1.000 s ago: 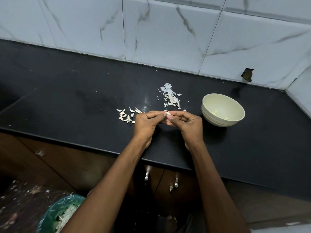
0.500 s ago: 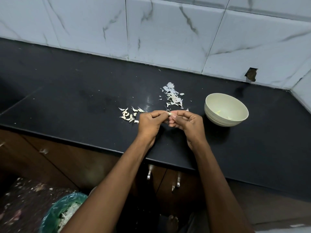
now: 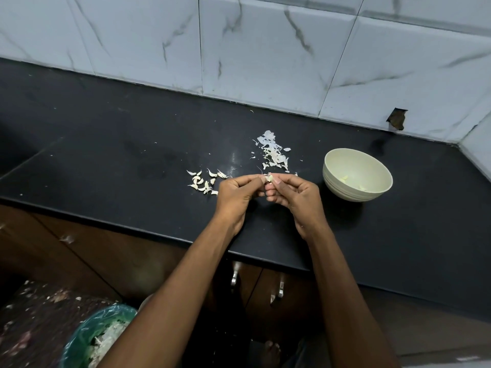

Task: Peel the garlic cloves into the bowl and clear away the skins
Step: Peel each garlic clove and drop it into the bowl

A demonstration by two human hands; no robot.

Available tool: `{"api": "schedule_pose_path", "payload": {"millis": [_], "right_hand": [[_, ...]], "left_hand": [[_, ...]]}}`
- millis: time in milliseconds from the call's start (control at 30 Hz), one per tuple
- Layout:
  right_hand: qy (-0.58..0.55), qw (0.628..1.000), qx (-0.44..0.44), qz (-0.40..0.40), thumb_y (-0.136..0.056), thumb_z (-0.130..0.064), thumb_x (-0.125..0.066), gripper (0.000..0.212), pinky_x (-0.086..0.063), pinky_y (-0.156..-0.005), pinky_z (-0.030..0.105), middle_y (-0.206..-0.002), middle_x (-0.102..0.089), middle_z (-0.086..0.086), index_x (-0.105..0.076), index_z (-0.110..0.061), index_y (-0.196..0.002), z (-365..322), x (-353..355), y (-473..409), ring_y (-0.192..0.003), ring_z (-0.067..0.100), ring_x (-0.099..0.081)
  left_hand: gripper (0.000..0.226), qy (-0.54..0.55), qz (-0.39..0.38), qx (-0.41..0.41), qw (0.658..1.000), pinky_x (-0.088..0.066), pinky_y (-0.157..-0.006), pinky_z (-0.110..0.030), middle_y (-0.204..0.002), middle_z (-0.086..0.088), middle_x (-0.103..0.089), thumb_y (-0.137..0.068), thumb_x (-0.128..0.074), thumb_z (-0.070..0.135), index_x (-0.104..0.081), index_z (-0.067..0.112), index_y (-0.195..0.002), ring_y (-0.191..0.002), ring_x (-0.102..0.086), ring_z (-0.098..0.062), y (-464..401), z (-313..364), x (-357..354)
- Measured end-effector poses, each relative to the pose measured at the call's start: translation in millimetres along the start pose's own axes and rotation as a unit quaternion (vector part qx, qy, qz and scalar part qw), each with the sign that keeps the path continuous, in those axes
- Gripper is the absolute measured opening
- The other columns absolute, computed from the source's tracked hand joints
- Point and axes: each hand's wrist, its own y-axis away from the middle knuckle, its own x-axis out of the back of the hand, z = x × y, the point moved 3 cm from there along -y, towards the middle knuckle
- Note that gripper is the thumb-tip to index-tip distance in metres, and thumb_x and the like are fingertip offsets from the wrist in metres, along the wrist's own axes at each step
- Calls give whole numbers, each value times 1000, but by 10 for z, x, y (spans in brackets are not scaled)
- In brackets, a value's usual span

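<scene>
1. A garlic clove (image 3: 269, 178) is pinched at the centre of the frame between the fingertips of both hands, above the black tabletop (image 3: 106, 144).
2. The left hand (image 3: 236, 197) is curled, with thumb and forefinger closed on the clove's left side.
3. The right hand (image 3: 295, 195) is curled likewise, its fingertips pressed on the clove's right side; the two hands are met at the clove.
4. A cluster of unpeeled cloves (image 3: 203, 181) is seen just left of the left hand.
5. A heap of skins (image 3: 273, 152) is seen just above the hands.
6. The bowl (image 3: 357, 174) is set upright at centre right, near the right hand, with a few pale peeled pieces inside.
7. A bin (image 3: 93, 338) lined in green plastic is visible at lower left, on the floor.
</scene>
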Motion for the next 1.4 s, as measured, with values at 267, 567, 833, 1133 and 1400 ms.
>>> {"api": "schedule_pose_path", "payload": {"millis": [267,567,833,1133,1400], "right_hand": [[34,999,24,31,-92,-7,-76,20,-61,-73,27,-90,-78,18,-77,1,-110,15,-14,-4,-81,20,-72],[-98,993,-13,63,-91,-11,-72,18,-54,-73,21,-98,-76,5,-78,-9,-108,-26,74,2,-87,11,-66],[-67,996,-6,56,-91,-2,-74,18,-63,-79,30,-96,-78,21,-75,1,-109,-34,27,35,-89,28,-78],[-20,998,22,48,-95,-2,-71,17,-64,-78,30,-92,-78,22,-74,3,-111,-19,-30,60,-88,29,-78],[35,996,53,60,-95,-5,-73,18,-62,-76,29,-94,-80,15,-77,-2,-112,1,0,32,-89,23,-76]], "left_hand": [[7,-19,-5,-14,1000,-53,-73,-25,-82,-13,-75,-89,-73,-2,-80,0,-89,-73,-65,-15,-2,-10,11],[7,11,10,-5,1000,-55,-70,-26,-85,-12,-74,-88,-74,-4,-79,0,-86,-78,-64,-16,4,5,13],[7,1,-23,-28,999,-57,-77,-32,-86,-19,-72,-92,-71,-1,-77,-4,-95,-80,-66,-24,27,23,20],[9,-20,37,-74,996,-58,-68,-27,-80,-11,-72,-91,-74,-3,-74,-2,-100,-71,-67,-17,-28,10,58],[13,-109,-1,-97,989,-60,-90,-40,-96,-15,-79,-89,-77,0,-78,-1,-102,-89,-75,-28,-19,-24,23]]}}
